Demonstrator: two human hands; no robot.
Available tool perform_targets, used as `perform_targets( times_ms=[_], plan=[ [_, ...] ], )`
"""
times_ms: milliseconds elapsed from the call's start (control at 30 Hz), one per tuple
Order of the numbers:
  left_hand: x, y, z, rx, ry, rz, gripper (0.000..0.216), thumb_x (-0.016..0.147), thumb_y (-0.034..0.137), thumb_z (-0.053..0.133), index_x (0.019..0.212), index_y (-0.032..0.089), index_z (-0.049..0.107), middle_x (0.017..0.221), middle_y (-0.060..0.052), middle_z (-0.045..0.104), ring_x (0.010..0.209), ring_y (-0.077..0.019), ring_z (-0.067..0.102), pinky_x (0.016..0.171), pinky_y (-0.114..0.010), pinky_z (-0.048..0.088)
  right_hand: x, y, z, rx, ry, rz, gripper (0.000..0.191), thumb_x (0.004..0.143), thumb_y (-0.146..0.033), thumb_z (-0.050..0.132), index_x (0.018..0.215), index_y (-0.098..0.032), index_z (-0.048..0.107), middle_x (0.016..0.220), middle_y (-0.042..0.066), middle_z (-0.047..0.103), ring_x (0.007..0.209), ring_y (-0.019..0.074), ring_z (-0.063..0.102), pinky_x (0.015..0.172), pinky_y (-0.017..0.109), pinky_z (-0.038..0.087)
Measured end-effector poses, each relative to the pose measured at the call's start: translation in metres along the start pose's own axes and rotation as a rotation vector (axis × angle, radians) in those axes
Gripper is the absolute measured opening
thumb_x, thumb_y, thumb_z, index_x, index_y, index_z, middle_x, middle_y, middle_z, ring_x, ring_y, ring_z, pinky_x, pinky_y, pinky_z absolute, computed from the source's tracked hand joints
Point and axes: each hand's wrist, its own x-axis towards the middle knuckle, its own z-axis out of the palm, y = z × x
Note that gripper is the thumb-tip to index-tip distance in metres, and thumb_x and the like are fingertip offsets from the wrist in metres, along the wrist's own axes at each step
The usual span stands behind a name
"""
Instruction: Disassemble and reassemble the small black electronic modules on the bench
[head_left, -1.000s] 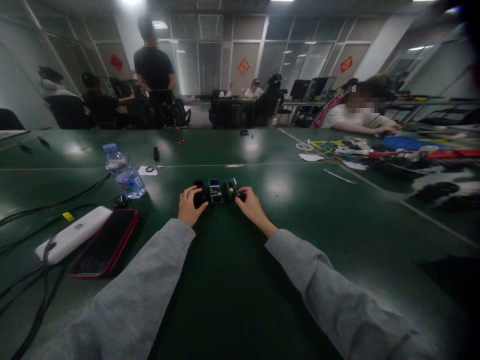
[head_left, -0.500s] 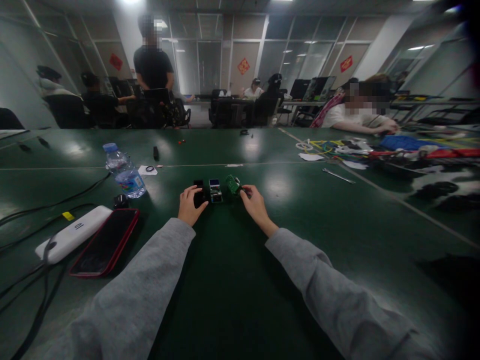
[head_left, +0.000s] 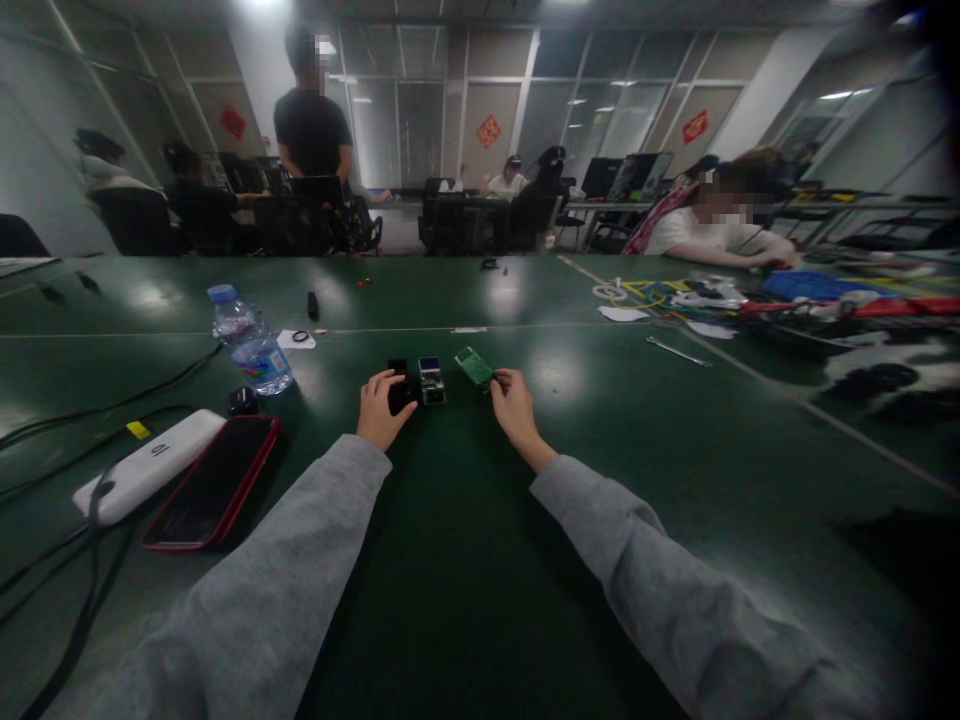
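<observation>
My right hand (head_left: pixel 516 405) pinches a green circuit board (head_left: pixel 474 366) by its lower right corner, holding it tilted just above the table. My left hand (head_left: pixel 384 407) is curled round a small black case (head_left: pixel 398 385) that rests on the table, thumb on the near side and fingers over the far side. Part of the case is hidden by those fingers. Between the two hands lies a small device (head_left: pixel 432 382) with a little screen at its top and exposed electronics below.
At the left are a water bottle (head_left: pixel 251 342), a white power bank (head_left: pixel 150 465), a red-cased phone (head_left: pixel 214 485) and black cables. A wrench (head_left: pixel 679 351) lies to the right, before a heap of cables and tools (head_left: pixel 825 300). A person (head_left: pixel 720 225) leans on the table beyond.
My right hand has turned the circuit board so its flat face shows, and has shifted slightly right. The left hand stays put on the black case.
</observation>
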Motion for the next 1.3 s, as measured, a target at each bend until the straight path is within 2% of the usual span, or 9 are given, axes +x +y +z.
perform_targets(
  times_ms=[433,533,633,733,867,1000,1133,1233,1300],
  plan=[
    [0.000,0.001,-0.001,-0.003,-0.029,-0.039,0.044,0.078,0.023,0.073,0.118,0.024,0.055,0.134,-0.009,0.049,0.126,-0.0301,0.046,0.104,-0.054,0.040,0.000,0.002,-0.001,-0.114,0.041,-0.007,0.033,0.085,-0.020,0.037,0.113,-0.016,0.054,0.102,0.012,0.061,0.098,0.0256,0.055,0.092,0.046,0.043],
    [0.000,0.002,-0.001,-0.007,-0.020,-0.033,0.044,0.078,0.023,0.073,0.119,0.025,0.055,0.134,-0.009,0.049,0.126,-0.0295,0.046,0.105,-0.054,0.040,-0.001,-0.002,-0.001,-0.132,0.081,-0.014,0.035,0.091,-0.030,0.037,0.117,-0.013,0.053,0.111,0.016,0.058,0.104,0.0275,0.053,0.096,0.048,0.041],
    [-0.001,0.002,-0.001,-0.004,-0.021,-0.031,0.044,0.078,0.023,0.073,0.119,0.024,0.055,0.135,-0.009,0.049,0.126,-0.0300,0.045,0.104,-0.053,0.040,0.007,-0.008,0.002,-0.202,0.076,-0.122,0.055,0.089,-0.050,0.051,0.125,-0.009,0.050,0.122,0.021,0.053,0.116,0.0320,0.048,0.102,0.051,0.037],
    [0.000,0.002,-0.001,0.003,-0.024,-0.036,0.045,0.078,0.024,0.073,0.119,0.023,0.055,0.135,-0.010,0.049,0.126,-0.0308,0.045,0.104,-0.054,0.040,0.020,-0.014,0.006,-0.281,-0.038,-0.201,0.066,0.083,-0.050,0.063,0.132,-0.008,0.048,0.130,0.022,0.051,0.123,0.0342,0.046,0.105,0.051,0.037],
    [0.000,0.000,0.000,0.009,-0.018,-0.031,0.044,0.078,0.024,0.073,0.118,0.023,0.055,0.134,-0.010,0.050,0.126,-0.0307,0.045,0.104,-0.053,0.040,0.021,-0.022,0.001,-0.335,-0.240,-0.165,0.055,0.087,-0.034,0.059,0.135,-0.010,0.048,0.133,0.019,0.053,0.123,0.0313,0.051,0.105,0.049,0.041],
    [0.000,0.001,0.000,-0.002,-0.030,-0.059,0.045,0.077,0.023,0.074,0.119,0.023,0.056,0.135,-0.010,0.049,0.126,-0.0309,0.045,0.104,-0.054,0.041,-0.022,-0.036,-0.045,-0.252,-0.457,-0.214,0.054,0.088,-0.035,0.056,0.138,-0.016,0.047,0.134,0.014,0.054,0.123,0.0280,0.053,0.106,0.048,0.043],
    [-0.001,0.004,-0.002,-0.010,-0.034,-0.068,0.045,0.077,0.023,0.074,0.119,0.024,0.056,0.136,-0.010,0.049,0.126,-0.0312,0.045,0.104,-0.054,0.041,-0.087,-0.034,-0.133,-0.174,-0.716,-0.165,0.060,0.090,-0.046,0.056,0.144,-0.027,0.041,0.137,0.007,0.053,0.121,0.0272,0.055,0.103,0.048,0.047],
    [0.000,0.005,-0.003,-0.019,-0.043,-0.081,0.045,0.077,0.022,0.074,0.119,0.024,0.056,0.136,-0.009,0.049,0.125,-0.0316,0.045,0.103,-0.056,0.041,-0.122,-0.006,-0.209,-0.246,-0.610,-0.009,0.065,0.088,-0.053,0.058,0.146,-0.035,0.037,0.138,0.007,0.052,0.119,0.0302,0.057,0.100,0.051,0.049],
    [0.000,0.005,-0.004,-0.022,-0.050,-0.087,0.045,0.078,0.022,0.073,0.119,0.024,0.056,0.136,-0.010,0.049,0.125,-0.0320,0.045,0.103,-0.057,0.041,-0.133,0.016,-0.257,-0.342,-0.396,0.063,0.069,0.081,-0.060,0.061,0.143,-0.038,0.042,0.131,0.013,0.057,0.109,0.0355,0.061,0.089,0.055,0.052]
  ],
)
